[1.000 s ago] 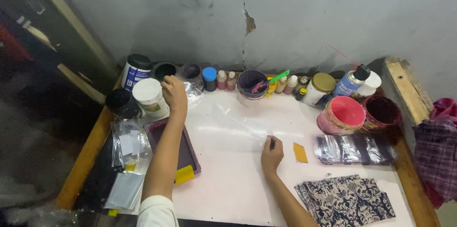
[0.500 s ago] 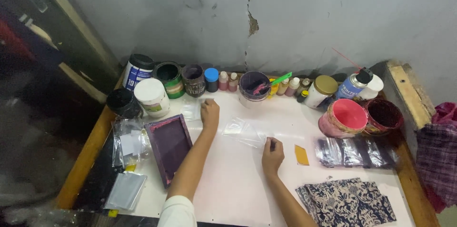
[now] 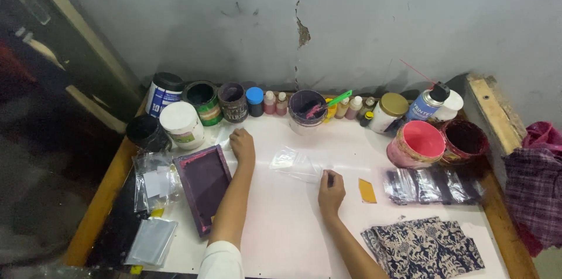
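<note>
Risk of smearing: left hand (image 3: pixel 243 145) curled beside purple frame (image 3: pixel 206 187); right hand (image 3: pixel 331 188) seemingly pinching clear bag (image 3: pixel 294 163) near paint tub (image 3: pixel 307 109).

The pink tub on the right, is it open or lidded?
Open: the pink tub shows pink paint inside, no lid on top.

Grey plaster wall (image 3: pixel 380 15) behind table (image 3: pixel 293 244), w/ vertical crack (image 3: pixel 302 27) and chipped patch above table's back edge. Table: white top, wood rim. Dark cabinet (image 3: pixel 52 80) left of table. Wood ledge (image 3: pixel 497 112) at table's right, plaid cloth (image 3: pixel 535 188) draped beside it. Light soft, even.
</note>
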